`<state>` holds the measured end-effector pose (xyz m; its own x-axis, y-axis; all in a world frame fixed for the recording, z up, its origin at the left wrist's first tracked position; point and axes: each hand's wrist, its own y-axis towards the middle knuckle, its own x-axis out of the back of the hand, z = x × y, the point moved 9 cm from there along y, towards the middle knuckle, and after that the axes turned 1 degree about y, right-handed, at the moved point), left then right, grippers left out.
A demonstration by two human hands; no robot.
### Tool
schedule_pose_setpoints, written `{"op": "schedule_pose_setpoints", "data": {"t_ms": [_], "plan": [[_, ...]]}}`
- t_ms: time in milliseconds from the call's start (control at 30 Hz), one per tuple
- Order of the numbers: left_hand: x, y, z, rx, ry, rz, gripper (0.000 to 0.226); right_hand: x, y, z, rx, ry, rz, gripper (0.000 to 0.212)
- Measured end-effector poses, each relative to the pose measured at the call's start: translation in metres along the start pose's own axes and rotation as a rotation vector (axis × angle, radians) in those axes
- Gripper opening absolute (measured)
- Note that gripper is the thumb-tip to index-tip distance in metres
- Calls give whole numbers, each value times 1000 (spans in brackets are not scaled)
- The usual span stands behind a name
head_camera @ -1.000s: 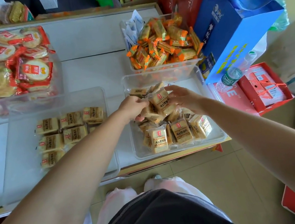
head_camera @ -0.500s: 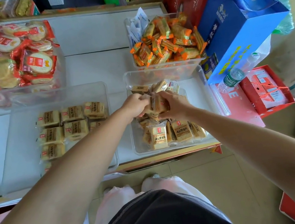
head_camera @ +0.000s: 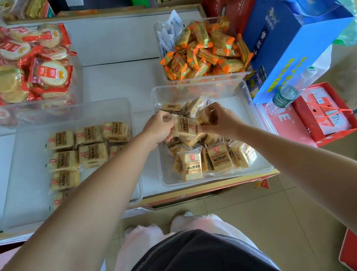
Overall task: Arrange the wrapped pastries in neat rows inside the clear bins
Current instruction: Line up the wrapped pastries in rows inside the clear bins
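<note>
Head view, left grip (head_camera: 160, 127), right grip (head_camera: 218, 118) clutching wrapped pastries (head_camera: 184, 128)

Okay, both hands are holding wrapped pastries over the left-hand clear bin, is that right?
Not quite. The head view shows the left hand and right hand holding wrapped pastries over the right-hand clear bin, not the left-hand bin.
</note>
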<state>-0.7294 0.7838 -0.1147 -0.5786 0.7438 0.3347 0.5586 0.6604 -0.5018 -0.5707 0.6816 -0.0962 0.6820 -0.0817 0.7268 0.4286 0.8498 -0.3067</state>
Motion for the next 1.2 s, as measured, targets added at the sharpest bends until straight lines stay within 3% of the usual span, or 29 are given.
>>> {"op": "schedule_pose_setpoints", "data": {"t_ms": [67,133,267,367,500,633,767,933,1100,1200], "plan": [[-1,0,-1,6,-21,-5,20,-11,-2,5,19,-56,64,62],[-5,-1,1,36,-69,16,23,-11,-2,9,15,-73,19,61],[-11,-9,1,78,-39,81,27,-17,1,17,-23,31,47,61],[-9,-15,1,88,-40,91,21,-22,1,23,-14,143,91,64],[9,-17,6,95,-147,11,6,-10,2,32,-40,220,-26,54],[31,-23,19,134,-375,-53,14,-23,7,71,32,173,-26,58],[66,-35,40,127,-461,-54,54,-57,9,116,113,41,74,67],[117,-59,74,149,-547,21,21,-100,0,178,177,-23,72,67],[182,-77,105,128,-362,21,24,-147,5,234,184,-140,16,54],[236,-85,117,-104,313,-137,14,-180,4,255,176,-183,77,48]]}}
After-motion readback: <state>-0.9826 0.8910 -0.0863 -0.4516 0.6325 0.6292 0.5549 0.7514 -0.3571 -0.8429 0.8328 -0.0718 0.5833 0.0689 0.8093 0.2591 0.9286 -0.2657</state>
